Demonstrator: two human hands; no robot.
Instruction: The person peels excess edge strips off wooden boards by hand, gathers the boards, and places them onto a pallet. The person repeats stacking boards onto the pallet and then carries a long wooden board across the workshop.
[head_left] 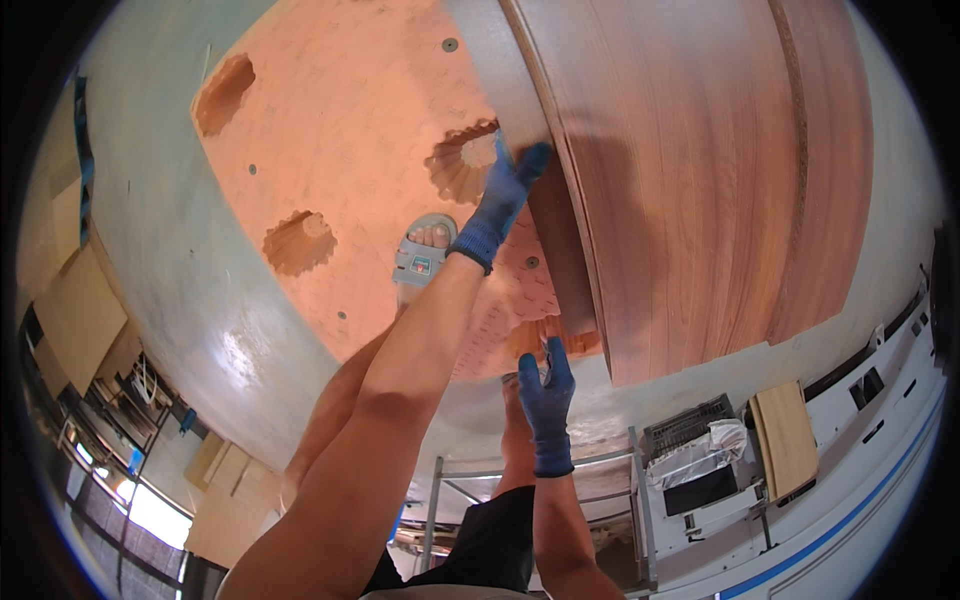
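Reaches a blue-gloved left hand (508,188), spread wide, just beside stacked wood-grain panels (680,220) across an orange platform's (350,130) right side; holds a gloved right hand (548,398) parted near their lower-left corner.

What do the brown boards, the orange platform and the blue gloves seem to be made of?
Brown boards: probably wood-based, with a smooth, satin face; grain shows, but veneer or printed laminate stays open.
Orange platform: likely matte moulded plastic, judging by its fluted hollows.
Blue gloves: apparently matte knitted fabric, from the ribbed-looking cuffs; fibre cannot be told.
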